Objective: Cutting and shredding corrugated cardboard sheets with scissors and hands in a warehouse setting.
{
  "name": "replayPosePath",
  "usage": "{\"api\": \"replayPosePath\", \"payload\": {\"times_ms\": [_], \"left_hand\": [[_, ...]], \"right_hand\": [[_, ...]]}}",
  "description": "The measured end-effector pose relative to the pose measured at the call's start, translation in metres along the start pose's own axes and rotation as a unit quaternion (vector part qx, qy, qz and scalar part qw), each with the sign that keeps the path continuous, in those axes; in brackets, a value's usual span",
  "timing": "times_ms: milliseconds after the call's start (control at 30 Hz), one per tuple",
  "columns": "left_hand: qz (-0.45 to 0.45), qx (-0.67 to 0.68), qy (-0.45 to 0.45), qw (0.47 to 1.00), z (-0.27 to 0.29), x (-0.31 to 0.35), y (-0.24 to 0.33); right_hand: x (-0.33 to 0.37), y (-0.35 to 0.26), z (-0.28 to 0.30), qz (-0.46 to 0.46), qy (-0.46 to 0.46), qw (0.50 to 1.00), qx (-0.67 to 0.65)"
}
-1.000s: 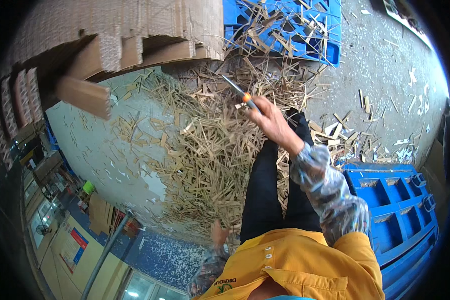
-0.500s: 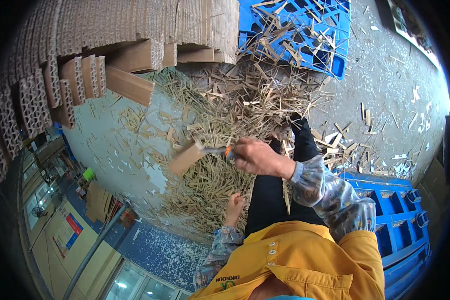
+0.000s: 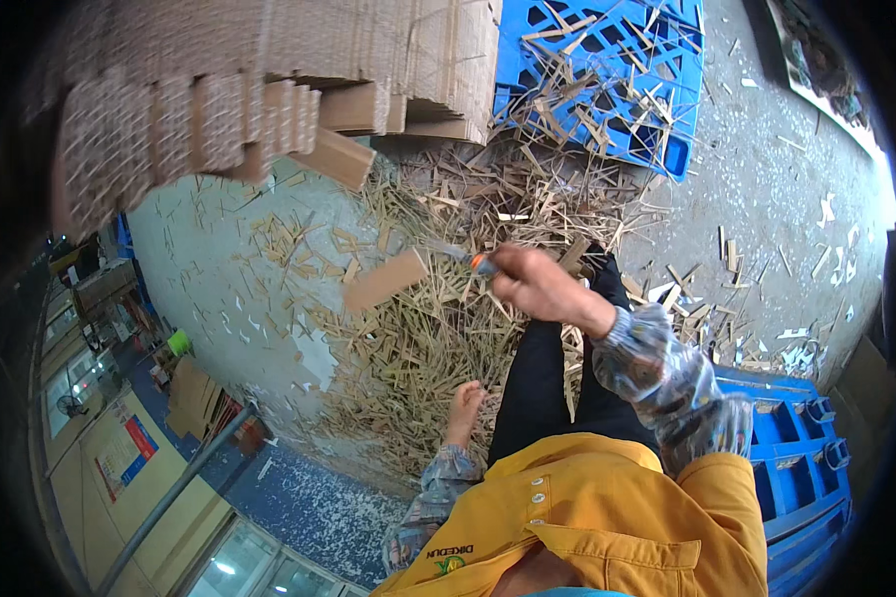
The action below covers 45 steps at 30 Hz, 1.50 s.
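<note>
My right hand (image 3: 546, 286) is closed around the orange-banded grip of a hand tool (image 3: 483, 265) above the heap of cardboard scraps. Its metal shaft points left and is blurred. At the shaft's far end is a flat brown cardboard piece (image 3: 386, 281); whether it is fixed to the tool or only in line with it I cannot tell. Lower down, my left hand (image 3: 462, 410) hangs beside my leg over the scraps. Its fingers are curled in, with nothing visible in them. A tall stack of corrugated cardboard (image 3: 269, 60) rises at the upper left, some strips jutting out.
Loose cardboard scraps (image 3: 398, 368) lie thickly around my feet. A blue plastic pallet (image 3: 679, 154) strewn with strips is at the top. Blue slotted pallets (image 3: 796, 438) stand at the right. A grey pipe (image 3: 184, 483) crosses the lower left, near a blue-painted floor area (image 3: 309, 517).
My right hand has moved up and to the right with the tool. The cardboard piece at its end has risen too. The stack's edge appears shifted and blurred; my left hand is nearly still.
</note>
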<state>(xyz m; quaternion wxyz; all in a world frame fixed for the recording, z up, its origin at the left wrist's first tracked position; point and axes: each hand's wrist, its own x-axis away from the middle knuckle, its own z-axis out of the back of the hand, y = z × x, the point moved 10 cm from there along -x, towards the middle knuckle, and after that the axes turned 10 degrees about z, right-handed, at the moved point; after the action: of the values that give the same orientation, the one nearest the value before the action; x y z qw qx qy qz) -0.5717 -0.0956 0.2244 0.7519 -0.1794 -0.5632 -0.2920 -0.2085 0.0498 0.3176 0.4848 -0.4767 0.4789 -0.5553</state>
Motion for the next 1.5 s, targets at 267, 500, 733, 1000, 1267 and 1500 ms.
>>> {"api": "replayPosePath", "payload": {"times_ms": [267, 500, 733, 1000, 1267, 1500], "left_hand": [[-0.054, 0.061, -0.03, 0.996, 0.001, 0.022, 0.031], [-0.071, 0.082, -0.036, 0.993, 0.013, 0.026, 0.03], [-0.055, 0.088, -0.031, 0.994, 0.02, 0.015, 0.022], [-0.072, 0.079, -0.034, 0.994, 0.03, 0.023, 0.016], [-0.104, 0.107, -0.027, 0.988, 0.033, 0.034, 0.024], [-0.124, 0.118, -0.034, 0.985, 0.04, 0.045, 0.015]], "right_hand": [[-0.068, -0.066, 0.071, 0.017, 0.137, 0.989, 0.055], [0.003, -0.078, 0.033, -0.072, 0.058, 0.996, -0.014], [-0.046, -0.083, 0.067, -0.066, 0.119, 0.99, -0.03], [0.024, -0.103, 0.006, -0.028, 0.033, 0.998, -0.042], [-0.051, -0.104, 0.051, -0.035, 0.093, 0.995, 0.002], [0.006, -0.122, 0.05, -0.054, 0.1, 0.992, -0.049]]}}
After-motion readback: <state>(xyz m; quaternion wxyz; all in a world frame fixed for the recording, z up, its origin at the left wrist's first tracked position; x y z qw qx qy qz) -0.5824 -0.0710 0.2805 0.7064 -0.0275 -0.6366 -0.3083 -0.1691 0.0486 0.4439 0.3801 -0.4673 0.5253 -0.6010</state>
